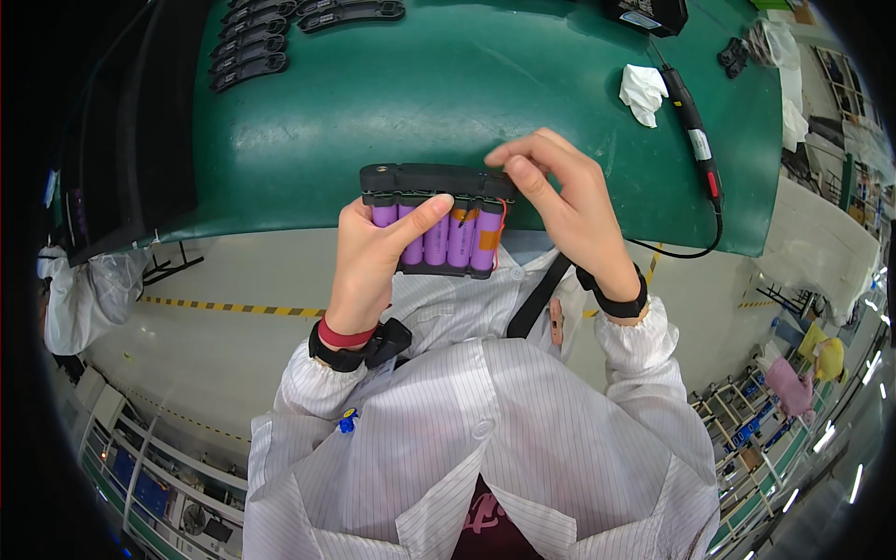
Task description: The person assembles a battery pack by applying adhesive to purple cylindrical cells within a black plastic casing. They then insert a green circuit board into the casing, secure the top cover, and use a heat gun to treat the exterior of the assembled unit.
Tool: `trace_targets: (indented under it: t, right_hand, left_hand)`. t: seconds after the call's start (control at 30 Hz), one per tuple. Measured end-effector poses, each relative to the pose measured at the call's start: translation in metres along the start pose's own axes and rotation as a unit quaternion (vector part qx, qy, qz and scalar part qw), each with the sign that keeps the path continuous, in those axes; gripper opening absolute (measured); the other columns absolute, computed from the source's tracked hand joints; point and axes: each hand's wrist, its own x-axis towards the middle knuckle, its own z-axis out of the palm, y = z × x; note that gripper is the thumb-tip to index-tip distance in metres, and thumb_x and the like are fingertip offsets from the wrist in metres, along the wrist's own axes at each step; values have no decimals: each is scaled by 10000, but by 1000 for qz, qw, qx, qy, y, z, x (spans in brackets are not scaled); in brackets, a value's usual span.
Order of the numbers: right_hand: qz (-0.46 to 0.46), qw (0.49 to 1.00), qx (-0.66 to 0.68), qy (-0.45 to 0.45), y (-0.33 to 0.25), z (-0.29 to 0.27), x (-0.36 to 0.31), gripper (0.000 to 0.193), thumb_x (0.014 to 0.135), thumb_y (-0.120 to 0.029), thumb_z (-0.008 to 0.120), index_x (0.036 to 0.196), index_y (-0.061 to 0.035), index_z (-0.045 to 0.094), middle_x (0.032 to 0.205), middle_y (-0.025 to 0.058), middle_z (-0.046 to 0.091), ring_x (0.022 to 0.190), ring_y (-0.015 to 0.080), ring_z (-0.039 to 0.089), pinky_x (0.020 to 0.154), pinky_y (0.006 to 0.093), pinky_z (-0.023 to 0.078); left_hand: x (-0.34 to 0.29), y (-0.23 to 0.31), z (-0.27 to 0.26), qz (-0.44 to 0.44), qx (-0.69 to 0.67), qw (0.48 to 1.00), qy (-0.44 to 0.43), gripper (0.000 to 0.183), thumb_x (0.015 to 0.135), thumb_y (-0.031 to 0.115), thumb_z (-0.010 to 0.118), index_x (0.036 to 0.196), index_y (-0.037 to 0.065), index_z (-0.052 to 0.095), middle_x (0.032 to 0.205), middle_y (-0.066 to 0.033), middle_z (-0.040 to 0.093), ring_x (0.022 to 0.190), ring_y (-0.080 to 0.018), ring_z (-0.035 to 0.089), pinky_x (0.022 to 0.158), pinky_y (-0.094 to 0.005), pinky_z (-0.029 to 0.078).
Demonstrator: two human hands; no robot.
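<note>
A battery pack [435,239] with a row of purple cylindrical cells is held up near the table's front edge. A long black plastic cover [431,177] runs along its top, and a black holder lies along its bottom. My left hand [369,257] grips the pack's left end, with the thumb across the front of the cells. At the pack's right end show a red wire [501,224] and amber tape. My right hand [565,191] is at the cover's right end, thumb and index finger apart. Whether those fingertips touch the cover is unclear.
Several black plastic covers [250,49] lie at the green table's [401,112] far left. To the right are a corded electric screwdriver [693,126], a crumpled white wipe [643,95] and small black parts [734,58]. A black box [649,15] stands at the back.
</note>
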Motion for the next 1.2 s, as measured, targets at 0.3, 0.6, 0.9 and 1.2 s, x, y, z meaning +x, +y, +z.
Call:
trace_targets:
  t: [0.3, 0.6, 0.9, 1.2]
  right_hand:
    - [-57, 987, -43, -144, -20, 5, 16, 294, 777, -261, 815, 902, -22, 697, 745, 60, 597, 675, 166, 551, 612, 300, 439]
    - [-34, 989, -49, -134, -25, 6, 11, 309, 768, -254, 826, 862, 2, 681, 738, 69, 596, 641, 181, 551, 582, 311, 445]
    - [-39, 992, -29, -116, -22, 13, 7, 333, 779, -267, 816, 853, 20, 665, 775, 113, 604, 685, 243, 592, 611, 356, 484]
    - [-49, 990, -73, -113, -20, 10, 9, 271, 814, -205, 776, 939, 14, 678, 830, 106, 623, 750, 262, 614, 683, 355, 499]
  left_hand:
    - [-4, -6, 8, 5, 66, 996, -63, 215, 820, 99, 798, 979, 14, 681, 874, -23, 696, 775, -80, 642, 699, -237, 504]
    - [-5, -5, 6, 2, 98, 992, -77, 218, 814, 78, 791, 985, 5, 675, 887, -33, 698, 797, -85, 651, 724, -238, 509]
    - [-2, -10, 7, 28, 71, 995, -59, 223, 792, 130, 818, 933, 12, 691, 814, 0, 679, 726, -56, 600, 650, -228, 491]
    - [-1, -11, 8, 9, 54, 997, -52, 234, 833, 165, 803, 961, 12, 680, 854, -5, 684, 748, -54, 607, 666, -222, 488]
